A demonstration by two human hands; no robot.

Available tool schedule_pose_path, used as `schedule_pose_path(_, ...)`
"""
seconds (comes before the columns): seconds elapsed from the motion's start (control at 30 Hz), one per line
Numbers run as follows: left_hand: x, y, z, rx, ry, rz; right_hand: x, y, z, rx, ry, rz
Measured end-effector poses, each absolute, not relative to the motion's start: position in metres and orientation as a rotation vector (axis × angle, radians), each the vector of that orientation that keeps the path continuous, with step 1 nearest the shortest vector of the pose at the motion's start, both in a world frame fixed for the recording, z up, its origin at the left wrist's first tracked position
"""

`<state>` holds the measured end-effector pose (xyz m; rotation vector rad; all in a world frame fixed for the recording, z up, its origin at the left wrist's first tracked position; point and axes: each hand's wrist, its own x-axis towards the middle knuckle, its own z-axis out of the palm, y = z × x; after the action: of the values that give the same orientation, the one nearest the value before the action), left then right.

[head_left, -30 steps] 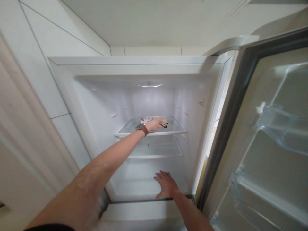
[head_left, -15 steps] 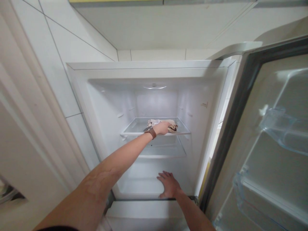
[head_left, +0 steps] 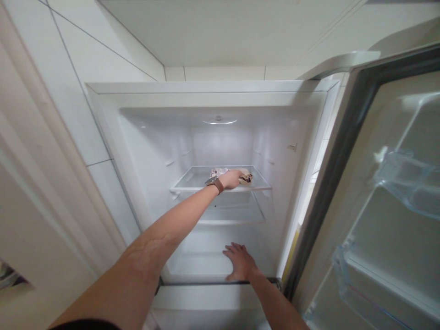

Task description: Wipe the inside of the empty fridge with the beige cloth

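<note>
An open white fridge stands in front of me. My left hand (head_left: 231, 179), with a brown watch at the wrist, reaches deep inside and presses a crumpled light cloth (head_left: 244, 176) onto the upper glass shelf (head_left: 192, 183). Its fingers curl over the cloth. My right hand (head_left: 239, 262) lies flat with fingers spread on the fridge's bottom floor, just behind the front edge, and holds nothing.
A second glass shelf (head_left: 233, 215) sits below the first. The fridge door (head_left: 385, 197) stands open at the right, with clear plastic door bins (head_left: 409, 183). White tiled wall fills the left side. A lamp (head_left: 219, 121) glows in the fridge ceiling.
My left hand and the cloth have shifted a little to the right along the upper shelf since a second ago. The right hand has stayed in place.
</note>
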<state>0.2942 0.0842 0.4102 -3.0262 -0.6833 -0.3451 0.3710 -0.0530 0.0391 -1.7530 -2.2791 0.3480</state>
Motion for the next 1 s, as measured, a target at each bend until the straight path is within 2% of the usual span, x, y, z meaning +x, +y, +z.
schedule_pose_path(1.0,0.353,0.148,0.417,-2.955,-1.037,-0.235,0.369,-0.058,0.049,-1.718,-2.318,0.300)
